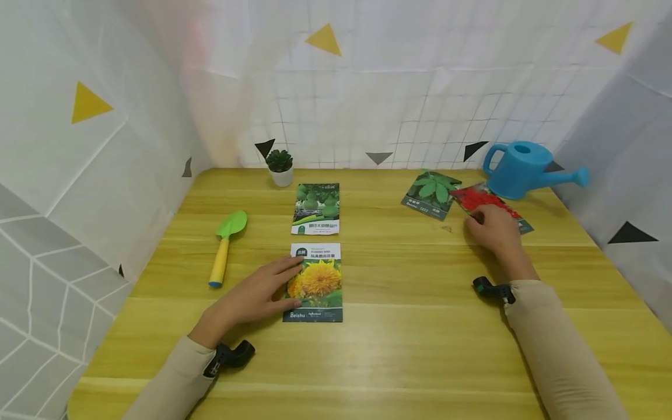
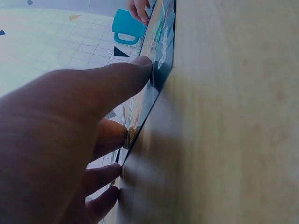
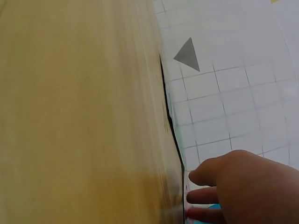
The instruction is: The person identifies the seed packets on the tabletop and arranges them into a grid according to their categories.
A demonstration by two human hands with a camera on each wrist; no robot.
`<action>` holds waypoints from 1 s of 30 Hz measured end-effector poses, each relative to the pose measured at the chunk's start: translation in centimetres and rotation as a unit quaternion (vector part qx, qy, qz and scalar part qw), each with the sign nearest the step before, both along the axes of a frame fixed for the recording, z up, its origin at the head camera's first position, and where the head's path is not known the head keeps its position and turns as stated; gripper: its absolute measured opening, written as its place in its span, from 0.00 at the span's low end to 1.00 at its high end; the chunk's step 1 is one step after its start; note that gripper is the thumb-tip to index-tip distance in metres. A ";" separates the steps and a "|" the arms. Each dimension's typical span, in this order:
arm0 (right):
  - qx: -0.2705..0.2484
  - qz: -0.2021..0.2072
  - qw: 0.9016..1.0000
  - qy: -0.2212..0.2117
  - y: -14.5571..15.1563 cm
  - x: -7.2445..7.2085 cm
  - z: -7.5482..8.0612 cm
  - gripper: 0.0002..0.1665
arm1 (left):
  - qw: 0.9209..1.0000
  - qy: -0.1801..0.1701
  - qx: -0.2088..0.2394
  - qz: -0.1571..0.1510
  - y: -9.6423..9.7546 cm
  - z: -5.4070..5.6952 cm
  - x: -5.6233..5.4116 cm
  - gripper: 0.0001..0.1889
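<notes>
In the head view my left hand [image 1: 257,294] rests on a seed packet with yellow flowers [image 1: 320,286], its fingers spread over the left side. The left wrist view shows the thumb [image 2: 126,77] and fingertips touching that packet, which lies flat. Farther right, my right hand [image 1: 493,230] touches the near part of a seed packet with red flowers [image 1: 480,195]. This packet's left corner meets a green-leaf seed packet [image 1: 433,192]. Above the yellow-flower packet lies a gourd seed packet [image 1: 317,210]. In the right wrist view, the right fingertips [image 3: 203,196] reach the packet's surface.
A blue watering can [image 1: 520,169] stands at the back right, just beyond the red-flower packet. A toy trowel [image 1: 223,251] with a green blade and yellow handle lies at the left. A small potted plant [image 1: 280,172] stands near the table's back edge.
</notes>
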State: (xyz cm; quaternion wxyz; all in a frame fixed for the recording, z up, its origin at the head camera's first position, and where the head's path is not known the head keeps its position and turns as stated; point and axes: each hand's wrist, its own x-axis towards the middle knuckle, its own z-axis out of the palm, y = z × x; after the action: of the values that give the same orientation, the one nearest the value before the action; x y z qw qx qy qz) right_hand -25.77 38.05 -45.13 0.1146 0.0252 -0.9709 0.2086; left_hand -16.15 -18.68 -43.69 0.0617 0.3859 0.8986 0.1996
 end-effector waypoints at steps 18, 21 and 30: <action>-0.007 0.052 0.998 -0.032 -4.4 -3.5 -0.7 0.32 | 1.000 0.002 0.003 -0.001 0.2 0.0 0.0 0.40; 0.010 0.054 0.997 -0.056 -4.8 -4.0 -0.9 0.33 | 1.000 0.004 0.001 0.000 0.2 0.0 0.1 0.40; 0.001 0.055 0.997 -0.054 -5.0 -4.1 -0.9 0.30 | 1.000 0.008 0.004 -0.003 0.1 0.0 0.1 0.40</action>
State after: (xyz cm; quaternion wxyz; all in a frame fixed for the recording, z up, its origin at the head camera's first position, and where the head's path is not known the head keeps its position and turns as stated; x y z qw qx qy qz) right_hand -29.82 33.09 -46.07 0.0500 0.0674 -0.9730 0.2151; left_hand -16.09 -18.56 -43.64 0.0537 0.3901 0.8973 0.1995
